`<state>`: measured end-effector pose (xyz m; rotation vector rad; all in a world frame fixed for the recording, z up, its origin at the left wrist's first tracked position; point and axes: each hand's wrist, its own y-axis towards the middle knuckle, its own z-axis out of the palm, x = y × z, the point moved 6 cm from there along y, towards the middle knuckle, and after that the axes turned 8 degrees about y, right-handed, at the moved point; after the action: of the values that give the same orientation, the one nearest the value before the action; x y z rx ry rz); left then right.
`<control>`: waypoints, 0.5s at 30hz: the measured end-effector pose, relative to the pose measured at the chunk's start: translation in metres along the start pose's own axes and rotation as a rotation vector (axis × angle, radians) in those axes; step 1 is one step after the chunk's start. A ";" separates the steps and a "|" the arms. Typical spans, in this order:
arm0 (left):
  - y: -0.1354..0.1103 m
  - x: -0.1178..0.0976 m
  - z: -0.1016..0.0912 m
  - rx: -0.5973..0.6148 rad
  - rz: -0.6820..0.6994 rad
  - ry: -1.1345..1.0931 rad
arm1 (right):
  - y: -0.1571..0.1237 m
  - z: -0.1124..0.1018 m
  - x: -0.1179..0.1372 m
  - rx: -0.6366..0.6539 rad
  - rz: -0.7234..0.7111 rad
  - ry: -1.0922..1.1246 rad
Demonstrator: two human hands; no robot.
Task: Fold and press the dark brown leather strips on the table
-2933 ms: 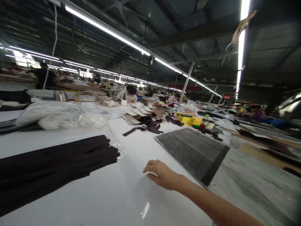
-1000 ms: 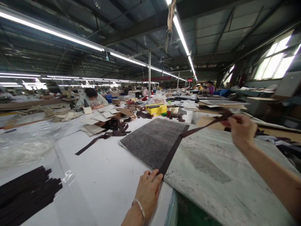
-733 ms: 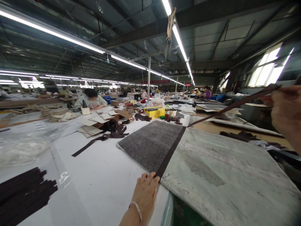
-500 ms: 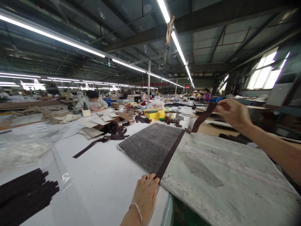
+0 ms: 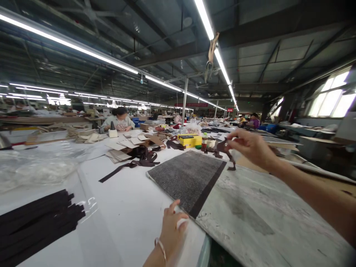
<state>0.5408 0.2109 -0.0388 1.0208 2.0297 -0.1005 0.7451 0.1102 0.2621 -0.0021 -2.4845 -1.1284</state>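
My right hand [image 5: 247, 144] pinches a dark brown fabric strip [image 5: 231, 159], whose loose end dangles above the far end of the grey marbled slab [image 5: 244, 200]. A grey textured panel [image 5: 180, 174] lies flat, with a dark brown band [image 5: 210, 189] along its right edge. My left hand [image 5: 172, 230], a bracelet on its wrist, is just off the panel's near corner, fingers apart and partly bent. A white patch shows between its fingers; I cannot make out whether it is an object or the tabletop.
Stacked dark strips [image 5: 36, 222] lie at lower left beside clear plastic sheeting [image 5: 41, 167]. Beyond the panel are pale board pieces [image 5: 119, 150], tangled strips [image 5: 144, 155], a yellow box [image 5: 190, 141] and a bottle [image 5: 204, 142]. A co-worker [image 5: 119, 120] sits across the white table [image 5: 116, 211].
My right hand has moved left and slightly down, and the strip's end has come away from the band's far end. My left hand has lifted off the near corner. The view has shifted.
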 end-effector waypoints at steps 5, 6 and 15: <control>-0.035 0.013 -0.068 -0.092 -0.150 -0.307 | -0.052 0.123 0.068 0.387 -0.158 0.279; -0.048 0.012 -0.085 -0.126 -0.166 -0.351 | -0.063 0.145 0.083 0.436 -0.188 0.322; -0.160 0.019 -0.186 -0.575 -0.396 -0.521 | -0.138 0.280 0.207 0.682 -0.304 0.622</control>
<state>0.3034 0.1919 0.0226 0.1941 1.6038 0.0131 0.4303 0.1858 0.0737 0.8077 -2.1858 -0.2437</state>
